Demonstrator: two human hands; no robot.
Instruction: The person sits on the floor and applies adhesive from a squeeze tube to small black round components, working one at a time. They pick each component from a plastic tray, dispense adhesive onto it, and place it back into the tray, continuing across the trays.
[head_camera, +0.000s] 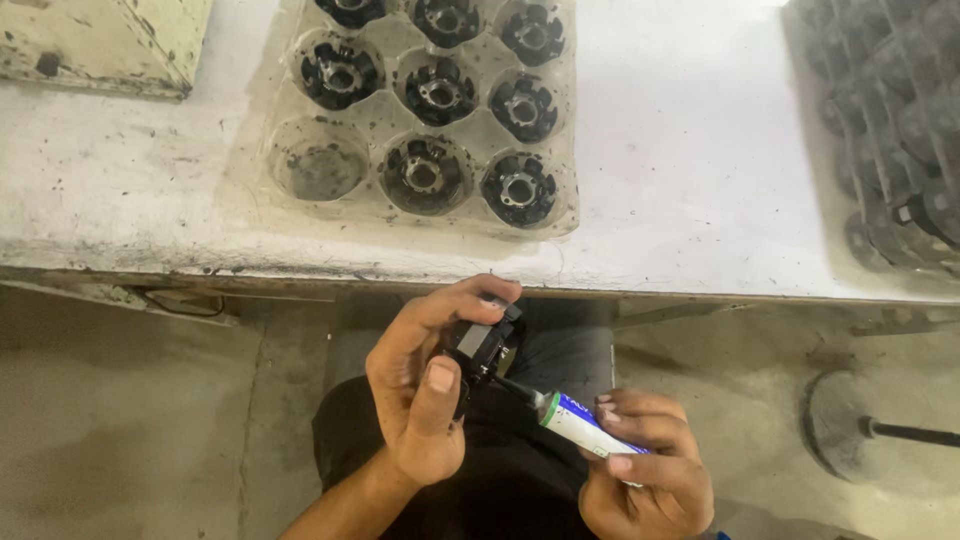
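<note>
My left hand (425, 395) grips a small black round part (485, 345) with a grey metal face, held below the table's front edge over my lap. My right hand (645, 465) holds a white and blue tube (580, 425) with a green collar; its dark nozzle touches the part. On the white table (680, 180) above lies a clear plastic tray (300, 120) with round pockets. Several pockets hold black round parts (520, 188) like the one in my hand. The pocket at the tray's near left (320, 165) has no part in it.
A stack of dark round parts (895, 130) fills the table's right end. A worn cream-coloured box (100, 40) stands at the back left. On the concrete floor to the right sits a round stool base (835, 420) with a dark rod.
</note>
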